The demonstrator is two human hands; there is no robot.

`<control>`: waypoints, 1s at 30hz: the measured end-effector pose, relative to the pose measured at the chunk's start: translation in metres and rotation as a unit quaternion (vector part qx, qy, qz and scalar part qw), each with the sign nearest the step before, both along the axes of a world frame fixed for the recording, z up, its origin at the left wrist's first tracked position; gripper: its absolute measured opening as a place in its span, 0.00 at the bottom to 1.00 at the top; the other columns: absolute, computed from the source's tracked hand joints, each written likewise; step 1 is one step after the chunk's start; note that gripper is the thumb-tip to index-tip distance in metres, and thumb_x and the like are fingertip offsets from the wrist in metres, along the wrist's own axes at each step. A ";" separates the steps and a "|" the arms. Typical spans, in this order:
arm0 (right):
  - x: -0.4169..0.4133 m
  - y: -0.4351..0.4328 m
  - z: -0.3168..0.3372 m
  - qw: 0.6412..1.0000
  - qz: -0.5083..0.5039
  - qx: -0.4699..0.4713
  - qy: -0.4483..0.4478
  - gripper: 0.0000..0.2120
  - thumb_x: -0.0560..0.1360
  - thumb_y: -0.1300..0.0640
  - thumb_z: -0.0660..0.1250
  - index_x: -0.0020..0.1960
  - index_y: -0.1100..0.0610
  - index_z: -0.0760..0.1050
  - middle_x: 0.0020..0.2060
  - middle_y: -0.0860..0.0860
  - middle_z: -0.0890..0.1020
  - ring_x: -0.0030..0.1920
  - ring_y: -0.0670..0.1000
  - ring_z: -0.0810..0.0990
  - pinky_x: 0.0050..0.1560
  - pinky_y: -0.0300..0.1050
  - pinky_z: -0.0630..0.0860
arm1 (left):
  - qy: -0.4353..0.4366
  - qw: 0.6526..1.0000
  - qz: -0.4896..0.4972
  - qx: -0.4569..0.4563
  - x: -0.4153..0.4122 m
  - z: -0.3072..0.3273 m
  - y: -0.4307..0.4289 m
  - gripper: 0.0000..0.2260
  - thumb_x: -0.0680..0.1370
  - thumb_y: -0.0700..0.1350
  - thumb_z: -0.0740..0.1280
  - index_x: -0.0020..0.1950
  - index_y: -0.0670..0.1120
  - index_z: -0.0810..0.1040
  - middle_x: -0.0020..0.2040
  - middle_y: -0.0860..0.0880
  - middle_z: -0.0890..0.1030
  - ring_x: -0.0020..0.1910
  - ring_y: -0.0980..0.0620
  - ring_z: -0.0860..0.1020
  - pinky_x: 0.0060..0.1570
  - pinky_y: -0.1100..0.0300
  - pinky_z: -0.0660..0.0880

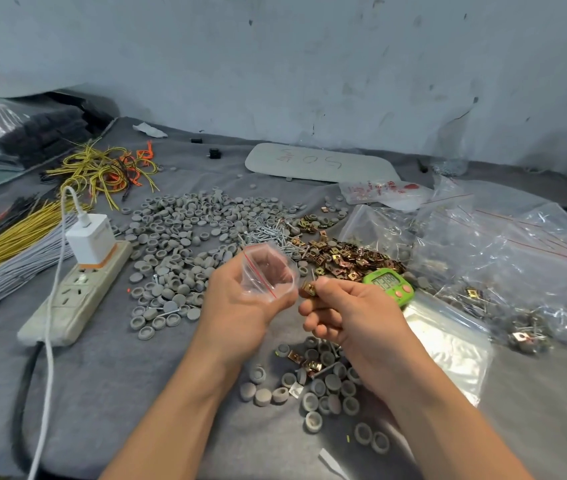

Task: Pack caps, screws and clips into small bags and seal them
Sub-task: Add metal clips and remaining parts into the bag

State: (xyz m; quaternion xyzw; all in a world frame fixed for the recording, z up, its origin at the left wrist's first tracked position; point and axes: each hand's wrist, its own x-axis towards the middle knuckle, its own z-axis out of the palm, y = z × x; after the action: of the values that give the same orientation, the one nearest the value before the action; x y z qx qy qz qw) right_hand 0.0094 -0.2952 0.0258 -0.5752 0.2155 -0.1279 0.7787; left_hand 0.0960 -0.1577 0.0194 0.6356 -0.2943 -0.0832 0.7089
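Left hand (240,303) grips the small zip bag (268,277), mouth held open, above the bench (119,393). Right hand (347,313) sits just beside the bag's mouth, fingers curled, pinching a brass clip (308,289); possibly a screw with it, hard to tell. Behind the hands: grey caps pile (178,237), screws (268,235), loose clips (347,258). Smaller mixed heap (320,382) lies under the right wrist. Green timer (388,284) is to the right, power strip (77,289) to the left.
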 end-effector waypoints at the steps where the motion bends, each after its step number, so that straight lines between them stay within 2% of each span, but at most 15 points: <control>1: 0.000 0.000 0.000 1.000 0.004 -0.008 -0.002 0.13 0.84 0.60 0.64 0.45 0.64 0.82 0.34 0.58 0.83 0.28 0.49 0.79 0.27 0.37 0.75 | 0.009 1.000 -0.012 -0.007 -0.001 0.001 0.000 0.13 0.71 0.31 0.77 0.44 0.49 0.83 0.42 0.49 0.84 0.43 0.54 0.83 0.43 0.66 0.77; 7: -0.002 -0.003 -0.004 0.998 0.033 -0.055 -0.004 0.10 0.80 0.62 0.69 0.47 0.69 0.83 0.35 0.59 0.84 0.30 0.50 0.81 0.29 0.38 0.75 | 0.016 0.999 -0.046 0.004 -0.001 0.003 0.002 0.15 0.70 0.31 0.78 0.43 0.52 0.83 0.41 0.51 0.82 0.43 0.56 0.81 0.43 0.65 0.77; 11: -0.003 -0.003 -0.004 0.995 0.081 -0.062 0.009 0.08 0.80 0.64 0.70 0.44 0.62 0.85 0.37 0.58 0.84 0.33 0.51 0.81 0.33 0.38 0.77 | 0.017 0.999 -0.045 0.014 0.000 0.005 0.003 0.11 0.67 0.39 0.81 0.42 0.51 0.84 0.41 0.49 0.85 0.42 0.54 0.83 0.42 0.65 0.77; 14: -0.003 -0.004 -0.002 0.995 0.054 -0.080 0.038 0.08 0.79 0.64 0.71 0.42 0.59 0.84 0.37 0.57 0.85 0.33 0.51 0.82 0.32 0.39 0.76 | 0.026 0.999 0.000 0.024 0.001 0.003 0.003 0.14 0.69 0.32 0.79 0.42 0.52 0.85 0.43 0.47 0.86 0.44 0.52 0.85 0.44 0.63 0.79; 15: -0.003 -0.005 -0.002 0.992 0.030 -0.111 0.049 0.08 0.79 0.64 0.71 0.42 0.58 0.84 0.37 0.57 0.86 0.33 0.51 0.82 0.32 0.40 0.76 | 0.033 0.999 0.023 0.023 0.001 0.002 0.003 0.15 0.70 0.30 0.78 0.42 0.51 0.85 0.43 0.48 0.87 0.44 0.53 0.85 0.44 0.64 0.79; 16: -0.004 -0.008 -0.002 0.981 0.005 -0.185 0.065 0.08 0.79 0.63 0.71 0.42 0.57 0.84 0.37 0.55 0.87 0.33 0.50 0.82 0.32 0.42 0.77 | 0.043 0.998 0.046 0.021 0.002 0.002 0.004 0.15 0.70 0.30 0.77 0.43 0.51 0.86 0.43 0.49 0.87 0.43 0.55 0.85 0.43 0.66 0.79; 18: -0.006 -0.013 -0.005 0.912 -0.030 -0.395 0.111 0.07 0.78 0.60 0.72 0.43 0.53 0.84 0.35 0.49 0.86 0.34 0.48 0.83 0.38 0.47 0.81 | 0.059 0.995 0.077 0.016 0.003 0.003 0.004 0.16 0.70 0.30 0.77 0.45 0.52 0.86 0.43 0.51 0.87 0.43 0.57 0.85 0.41 0.70 0.77; 20: -0.008 -0.011 -0.004 0.850 -0.052 -0.508 0.133 0.06 0.78 0.59 0.73 0.49 0.48 0.86 0.42 0.41 0.85 0.42 0.44 0.82 0.48 0.42 0.81 | 0.072 0.993 0.088 0.011 0.005 0.003 0.005 0.18 0.71 0.31 0.77 0.47 0.56 0.86 0.43 0.52 0.87 0.44 0.57 0.85 0.42 0.69 0.78; 22: -0.009 -0.010 0.000 0.837 -0.062 -0.531 0.118 0.09 0.78 0.59 0.73 0.54 0.47 0.86 0.45 0.38 0.82 0.44 0.38 0.79 0.49 0.29 0.75 | 0.077 0.993 0.092 0.008 0.005 0.004 0.005 0.20 0.71 0.31 0.77 0.47 0.57 0.86 0.43 0.54 0.87 0.44 0.58 0.85 0.42 0.69 0.78; 24: -0.010 -0.007 0.003 0.833 0.001 -0.541 0.117 0.07 0.77 0.58 0.74 0.48 0.46 0.87 0.42 0.37 0.85 0.40 0.37 0.81 0.41 0.24 0.75 | 0.073 0.993 0.094 0.007 0.005 0.004 0.005 0.18 0.71 0.30 0.76 0.46 0.55 0.86 0.42 0.54 0.86 0.42 0.59 0.84 0.41 0.70 0.77; 27: -0.012 0.002 0.002 0.782 0.114 -0.590 0.167 0.04 0.74 0.53 0.74 0.44 0.46 0.87 0.39 0.41 0.85 0.40 0.42 0.83 0.42 0.36 0.79 | 0.076 0.993 0.094 0.001 0.004 0.004 0.005 0.19 0.71 0.29 0.76 0.46 0.55 0.86 0.41 0.54 0.87 0.42 0.59 0.84 0.40 0.71 0.77; 30: -0.011 0.007 0.002 0.761 0.140 -0.610 0.167 0.04 0.74 0.53 0.74 0.43 0.47 0.87 0.39 0.41 0.83 0.41 0.43 0.81 0.43 0.39 0.73 | 0.077 0.993 0.090 0.001 0.004 0.005 0.004 0.19 0.72 0.29 0.76 0.46 0.56 0.86 0.40 0.55 0.86 0.41 0.60 0.84 0.40 0.71 0.76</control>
State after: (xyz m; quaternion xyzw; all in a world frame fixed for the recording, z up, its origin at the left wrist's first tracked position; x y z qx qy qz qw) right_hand -0.0018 -0.2880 0.0279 -0.9649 0.1359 -0.0237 0.2236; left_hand 0.0996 -0.1533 0.0242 0.6522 -0.1806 -0.0679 0.7331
